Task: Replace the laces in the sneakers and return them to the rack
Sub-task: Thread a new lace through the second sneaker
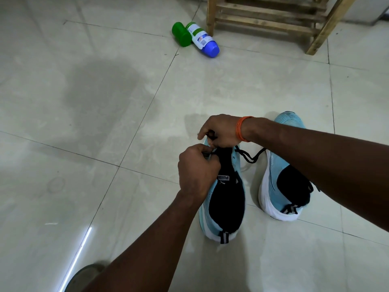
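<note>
Floor (84,114): pale glossy tiles, divided by thin dark grout lines. A bright streak of reflected light (75,258) is seen at lower left.
Green container (181,34): laid on its side on the floor, at the far end.
Bottle (203,40): white label, blue end, laid on its side, touching the green container.
Grey round object (84,277): cut off by the lower edge and cannot be identified.

On the floor (105,102) the left sneaker (227,199) and right sneaker (280,175) stand side by side, with a lace (244,155) looping between them. Beyond stands the rack (271,20) — just left of its leg lie a bottle (181,34) and a second bottle (203,40), touching.
</note>
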